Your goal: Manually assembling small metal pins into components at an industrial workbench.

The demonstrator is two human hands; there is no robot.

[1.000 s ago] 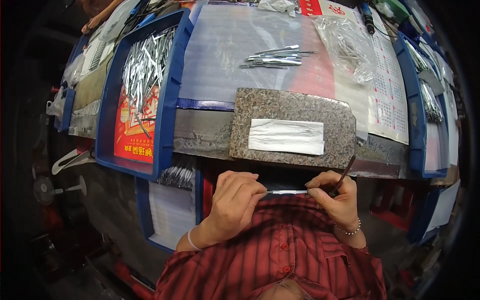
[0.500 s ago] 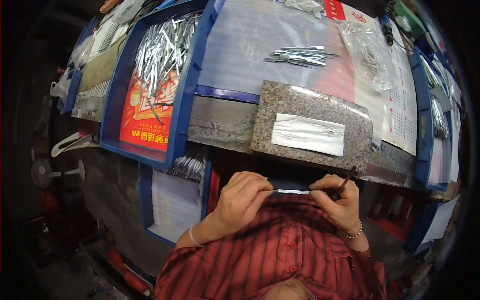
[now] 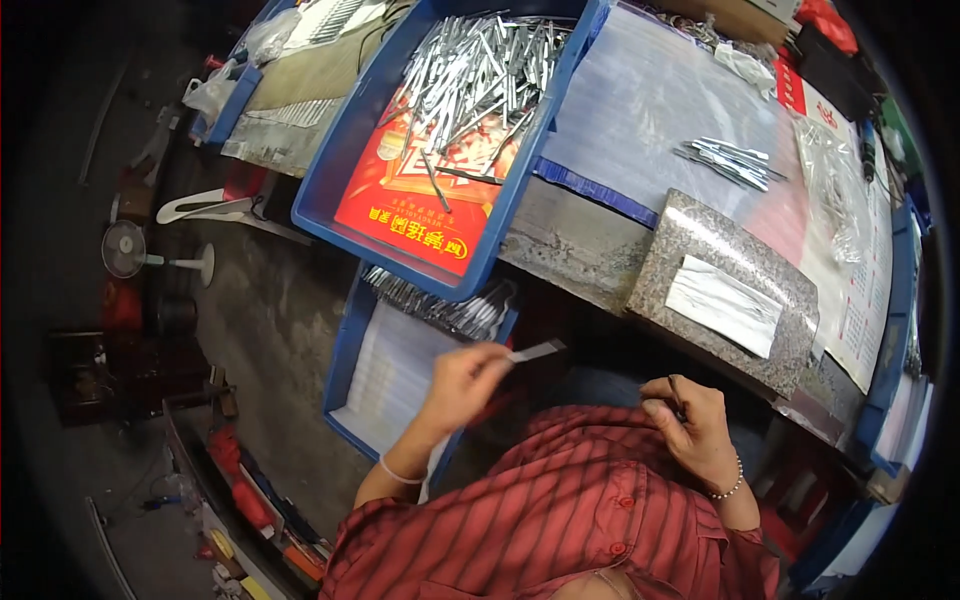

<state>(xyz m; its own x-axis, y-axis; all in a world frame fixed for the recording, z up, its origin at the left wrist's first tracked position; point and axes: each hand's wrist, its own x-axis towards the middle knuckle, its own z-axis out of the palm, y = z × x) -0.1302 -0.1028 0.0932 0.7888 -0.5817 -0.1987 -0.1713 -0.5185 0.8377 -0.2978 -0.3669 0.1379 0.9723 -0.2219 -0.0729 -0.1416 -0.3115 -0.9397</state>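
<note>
Pulled clear of my right grip [image 3: 692, 428] since the earlier frame, a flat silver metal strip [image 3: 538, 351] sits mid-frame, pinched by one end in my left grip [image 3: 463, 385]; that slight hold could let it slip. My right clasps a slender dark stick [image 3: 677, 396].
</note>
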